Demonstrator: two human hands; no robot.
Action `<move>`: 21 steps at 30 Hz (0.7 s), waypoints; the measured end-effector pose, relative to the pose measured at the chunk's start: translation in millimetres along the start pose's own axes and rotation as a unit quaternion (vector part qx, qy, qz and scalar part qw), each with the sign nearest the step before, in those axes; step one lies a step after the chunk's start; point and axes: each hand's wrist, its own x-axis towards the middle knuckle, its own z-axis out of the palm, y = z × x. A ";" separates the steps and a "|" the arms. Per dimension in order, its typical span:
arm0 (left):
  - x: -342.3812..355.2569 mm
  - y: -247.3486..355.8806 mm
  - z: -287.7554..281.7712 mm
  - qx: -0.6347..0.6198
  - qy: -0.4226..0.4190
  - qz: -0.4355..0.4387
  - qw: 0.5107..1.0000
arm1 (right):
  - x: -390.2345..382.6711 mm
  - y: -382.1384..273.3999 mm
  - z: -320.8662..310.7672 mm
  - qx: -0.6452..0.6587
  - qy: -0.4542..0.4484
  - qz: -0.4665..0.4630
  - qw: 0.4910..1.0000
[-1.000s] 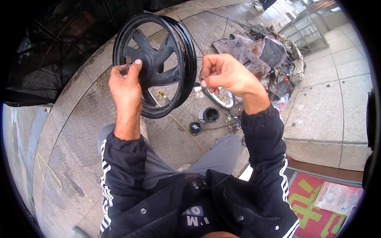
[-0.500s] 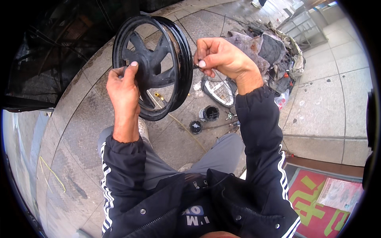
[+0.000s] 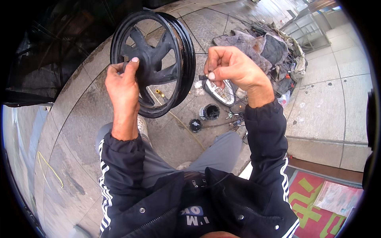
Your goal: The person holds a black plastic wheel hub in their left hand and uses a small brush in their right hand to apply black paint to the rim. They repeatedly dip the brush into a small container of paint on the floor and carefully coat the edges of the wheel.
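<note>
A black spoked wheel rim (image 3: 158,59) is held up in front of me above the paved ground. My left hand (image 3: 123,85) grips its near edge, thumb and fingers wrapped over the rim. My right hand (image 3: 230,67) is to the right of the wheel, fingers pinched on a small dark part (image 3: 203,76) close to the rim's right side. What the small part is cannot be made out.
On the ground lie a small black pot (image 3: 210,111), its round lid (image 3: 195,125), a white wire-mesh piece (image 3: 219,92) and a heap of grey rags and cables (image 3: 266,47). A red and green mat (image 3: 313,206) lies at lower right. Dark sheeting (image 3: 43,59) is at left.
My right hand has lifted away from the wheel's hub and moved right, pinching the small part. The left hand still holds the rim, which has tilted slightly.
</note>
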 end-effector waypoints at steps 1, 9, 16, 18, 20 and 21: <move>0.7 0.6 -0.3 0.007 0.000 0.000 1.000 | 0.0 -4.2 -0.9 0.005 0.041 -0.036 0.998; -0.3 -2.1 -0.6 0.009 -0.005 -0.005 1.000 | 30.5 -6.3 -9.6 -0.032 0.022 -0.047 0.998; -1.8 0.5 -1.0 0.010 -0.003 -0.007 1.000 | 31.4 -20.7 -10.6 0.006 0.087 -0.108 0.990; -1.2 -0.1 -1.2 0.011 -0.004 -0.006 1.000 | 31.1 -25.5 -4.5 -0.027 0.071 -0.093 0.993; -1.2 -0.1 -1.5 0.008 -0.002 -0.006 1.000 | 28.3 -18.6 -6.5 -0.051 0.044 -0.073 0.995; -1.1 -0.4 -1.1 0.006 -0.002 -0.005 1.000 | 26.7 -17.7 -7.0 -0.064 0.029 -0.063 0.996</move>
